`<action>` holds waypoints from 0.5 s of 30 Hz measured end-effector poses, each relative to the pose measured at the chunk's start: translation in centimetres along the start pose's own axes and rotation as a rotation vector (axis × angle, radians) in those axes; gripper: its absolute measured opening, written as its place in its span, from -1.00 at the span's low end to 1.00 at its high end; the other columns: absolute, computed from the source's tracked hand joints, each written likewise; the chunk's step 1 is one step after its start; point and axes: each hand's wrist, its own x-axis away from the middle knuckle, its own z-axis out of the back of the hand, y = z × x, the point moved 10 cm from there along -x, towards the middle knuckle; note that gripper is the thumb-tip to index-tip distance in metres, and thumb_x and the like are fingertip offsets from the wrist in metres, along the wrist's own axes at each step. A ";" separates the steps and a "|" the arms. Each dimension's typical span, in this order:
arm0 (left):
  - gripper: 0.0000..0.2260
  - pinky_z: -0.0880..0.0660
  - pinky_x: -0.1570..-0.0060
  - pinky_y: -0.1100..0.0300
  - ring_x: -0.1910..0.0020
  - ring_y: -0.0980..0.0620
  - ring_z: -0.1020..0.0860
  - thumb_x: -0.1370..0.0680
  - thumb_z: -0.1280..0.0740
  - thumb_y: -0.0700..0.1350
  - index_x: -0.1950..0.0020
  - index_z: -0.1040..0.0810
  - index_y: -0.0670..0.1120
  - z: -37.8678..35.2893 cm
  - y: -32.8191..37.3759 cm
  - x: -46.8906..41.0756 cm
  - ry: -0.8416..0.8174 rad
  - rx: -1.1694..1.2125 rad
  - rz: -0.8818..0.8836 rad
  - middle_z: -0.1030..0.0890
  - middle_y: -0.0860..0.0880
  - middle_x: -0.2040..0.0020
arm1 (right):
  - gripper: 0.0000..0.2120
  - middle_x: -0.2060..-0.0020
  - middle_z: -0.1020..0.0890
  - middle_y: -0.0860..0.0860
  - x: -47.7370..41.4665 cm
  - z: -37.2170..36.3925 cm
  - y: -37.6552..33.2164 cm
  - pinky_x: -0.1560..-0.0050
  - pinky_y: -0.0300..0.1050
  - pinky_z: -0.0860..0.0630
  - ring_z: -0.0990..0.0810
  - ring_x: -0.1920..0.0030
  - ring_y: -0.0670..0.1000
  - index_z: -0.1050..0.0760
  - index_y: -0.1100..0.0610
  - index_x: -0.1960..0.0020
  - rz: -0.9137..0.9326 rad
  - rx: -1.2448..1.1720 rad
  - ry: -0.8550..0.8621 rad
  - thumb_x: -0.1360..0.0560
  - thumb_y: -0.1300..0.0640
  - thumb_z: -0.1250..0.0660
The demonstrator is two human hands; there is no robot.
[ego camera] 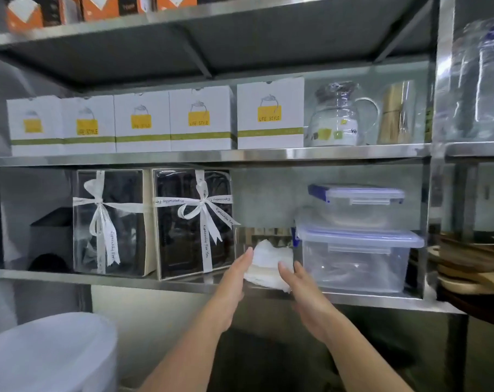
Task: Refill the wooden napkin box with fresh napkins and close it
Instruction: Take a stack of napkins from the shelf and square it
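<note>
A stack of white napkins [271, 264] lies at the front edge of the lower steel shelf [183, 284], between a ribboned gift box and a clear plastic container. My left hand [231, 284] is flat against the stack's left side, fingers straight. My right hand [305, 295] is at the stack's right side, fingers spread, fingertips touching or just short of the napkins. Neither hand has closed around them. No wooden napkin box is in view.
Two black gift boxes with white ribbons [194, 222] stand left of the napkins. Stacked clear containers with blue clips [356, 250] sit to the right. White "Life Style" boxes [269, 114] and a glass jug [339, 117] fill the shelf above. Wooden boards [472, 267] lie far right.
</note>
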 end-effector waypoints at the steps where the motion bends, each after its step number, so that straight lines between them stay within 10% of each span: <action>1: -0.48 -0.14 -0.44 -0.06 -0.46 -0.01 -0.20 -0.51 -0.17 0.24 -0.42 -0.30 0.05 0.0 -0.4 -0.6 0.009 0.024 0.027 -0.26 -0.02 -0.49 | -0.28 -0.55 -0.01 0.00 -0.4 0.2 0.2 -0.48 0.18 -0.08 -0.07 -0.52 0.15 0.12 -0.09 -0.52 -0.014 0.020 0.023 -0.51 -0.26 -0.14; 7: -0.34 -0.22 -0.39 -0.05 -0.38 -0.03 -0.33 -0.38 -0.23 0.36 -0.38 -0.37 0.03 -0.3 -2.9 -2.9 0.021 0.004 0.105 -0.38 -0.03 -0.42 | -0.40 -0.48 -0.25 0.06 -1.6 0.6 0.2 -0.39 0.06 -0.26 -0.27 -0.44 0.12 -0.09 0.10 -0.50 0.011 0.109 0.108 -0.56 -0.12 -0.17; 15: -0.63 -0.41 -0.05 -0.07 0.04 -0.07 -0.51 -0.54 -0.19 0.16 0.09 -0.49 -0.16 1.6 -4.1 -0.4 0.303 0.391 0.230 -0.56 -0.11 0.09 | -0.63 -0.01 -0.53 0.09 -0.3 1.8 2.7 -0.20 0.15 -0.53 -0.55 -0.06 0.17 -0.39 0.14 -0.15 -0.153 -0.432 0.397 -0.42 0.14 -0.45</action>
